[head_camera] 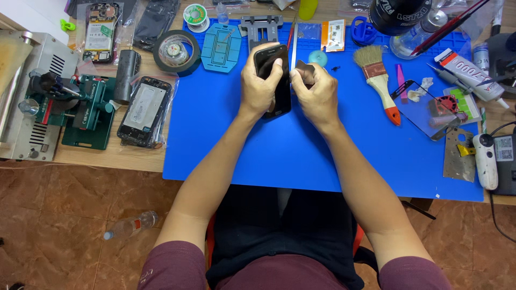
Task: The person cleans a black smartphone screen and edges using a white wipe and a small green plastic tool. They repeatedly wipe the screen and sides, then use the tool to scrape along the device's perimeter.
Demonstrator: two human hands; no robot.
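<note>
left hand [259, 86] grips black phone [273, 75] upright | right hand [317, 91] pinches dark film piece [304, 72] beside it

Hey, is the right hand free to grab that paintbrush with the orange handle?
Probably not right away. The right hand is pinching a small dark piece beside the black phone. The paintbrush lies uncovered on the blue mat, just to its right.

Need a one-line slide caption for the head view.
Left hand holds a black phone over the blue mat; right hand pinches a dark film piece.
</note>
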